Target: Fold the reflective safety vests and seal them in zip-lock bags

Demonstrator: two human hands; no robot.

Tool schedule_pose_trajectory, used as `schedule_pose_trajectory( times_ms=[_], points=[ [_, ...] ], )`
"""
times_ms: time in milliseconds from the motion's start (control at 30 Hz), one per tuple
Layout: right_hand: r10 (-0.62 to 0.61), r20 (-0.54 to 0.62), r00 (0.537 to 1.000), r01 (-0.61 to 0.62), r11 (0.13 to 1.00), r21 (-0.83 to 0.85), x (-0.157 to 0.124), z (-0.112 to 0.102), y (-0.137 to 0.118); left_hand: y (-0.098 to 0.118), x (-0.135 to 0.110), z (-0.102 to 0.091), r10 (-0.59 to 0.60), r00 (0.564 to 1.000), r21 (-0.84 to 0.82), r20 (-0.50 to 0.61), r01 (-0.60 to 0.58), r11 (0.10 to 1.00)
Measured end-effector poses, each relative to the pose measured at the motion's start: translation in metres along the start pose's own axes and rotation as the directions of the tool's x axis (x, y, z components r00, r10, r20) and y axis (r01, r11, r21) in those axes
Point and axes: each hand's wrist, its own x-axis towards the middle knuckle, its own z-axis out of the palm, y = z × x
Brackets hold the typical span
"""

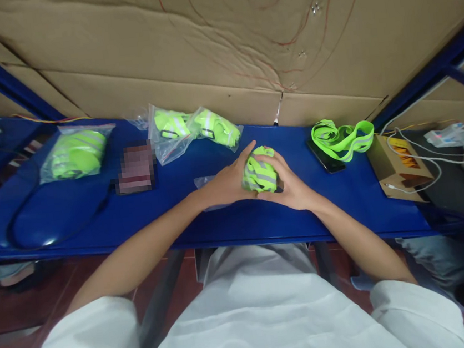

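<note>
Between my two hands is a bundled neon-yellow reflective strap [260, 173] with silver-grey stripes. My left hand [231, 182] presses its left side, thumb stretched up, and a film of clear plastic seems to lie there. From the right, my right hand [289, 184] curls its fingers around the bundle. A clear plastic bag [204, 181] lies on the blue table [229, 224], partly hidden under my left wrist. Farther back, bagged reflective straps [221, 129] lie side by side. At the far left sits a fuller bag of the same neon material [76, 152].
A loose neon strap [348, 141] lies over a black phone [326, 155] at right. Beside it stands an open cardboard box [399, 169] with orange items, among white cables. A blurred-out reddish object [135, 168] and a black cable lie left. Cardboard [200, 43] walls the back.
</note>
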Motion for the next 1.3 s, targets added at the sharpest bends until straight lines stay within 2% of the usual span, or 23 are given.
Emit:
schedule_pose_trajectory(
  times_ms=[100, 200, 300, 367, 433, 500, 567, 667, 767, 867, 1000, 1067, 1200, 1300],
  points=[
    [0.032, -0.027, 0.999, -0.033, 0.998, -0.044, -0.001, 0.001, -0.002, -0.011, 0.002, -0.008, 0.051, 0.994, -0.234, 0.096, -0.027, 0.972],
    [0.031, -0.107, 0.994, -0.037, 0.998, -0.058, 0.001, 0.002, -0.001, -0.013, 0.001, -0.008, 0.067, 0.988, -0.264, 0.139, -0.028, 0.964],
    [0.081, -0.205, 0.975, -0.085, 0.996, -0.01, 0.004, 0.0, 0.002, -0.005, -0.002, -0.005, 0.099, 0.989, -0.119, 0.111, -0.085, 0.989],
    [0.165, -0.265, 0.95, -0.152, 0.986, 0.072, 0.006, -0.002, 0.004, 0.003, -0.005, -0.002, 0.094, 0.995, 0.112, 0.023, -0.096, 0.989],
    [0.254, -0.303, 0.918, -0.212, 0.963, 0.165, 0.007, -0.003, 0.007, 0.011, -0.007, 0.001, 0.095, 0.994, 0.349, -0.061, -0.067, 0.935],
    [0.291, -0.326, 0.899, -0.231, 0.95, 0.209, 0.007, -0.001, 0.008, 0.017, -0.008, 0.005, 0.102, 0.989, 0.477, -0.107, -0.039, 0.878],
    [0.264, -0.334, 0.905, -0.214, 0.96, 0.18, 0.006, 0.002, 0.008, 0.019, -0.009, 0.008, 0.107, 0.988, 0.51, -0.115, -0.034, 0.86],
    [0.171, -0.358, 0.918, -0.174, 0.984, 0.024, 0.005, 0.007, 0.005, 0.019, -0.009, 0.013, 0.135, 0.985, 0.496, -0.111, -0.063, 0.866],
    [0.098, -0.443, 0.891, -0.179, 0.973, -0.145, 0.007, 0.011, 0.003, 0.02, -0.007, 0.019, 0.154, 0.983, 0.475, -0.104, -0.087, 0.876],
    [0.1, -0.505, 0.857, -0.214, 0.962, -0.171, 0.011, 0.014, 0.006, 0.024, -0.005, 0.026, 0.122, 0.984, 0.487, -0.129, -0.045, 0.873],
    [0.155, -0.489, 0.858, -0.258, 0.955, -0.15, 0.011, 0.023, 0.017, 0.022, 0.0, 0.026, 0.094, 0.984, 0.508, -0.151, -0.004, 0.861],
    [0.19, -0.414, 0.89, -0.277, 0.947, -0.161, 0.009, 0.028, 0.021, 0.015, 0.004, 0.018, 0.095, 0.989, 0.457, -0.113, -0.033, 0.889],
    [0.202, -0.181, 0.962, -0.243, 0.94, -0.24, 0.004, 0.026, 0.02, -0.001, 0.009, -0.004, 0.098, 0.995, 0.252, 0.014, -0.098, 0.963],
    [0.184, -0.134, 0.974, -0.223, 0.887, -0.405, 0.002, 0.018, 0.015, -0.007, 0.008, -0.015, 0.091, 0.994, 0.162, 0.06, -0.1, 0.982]
  ],
)
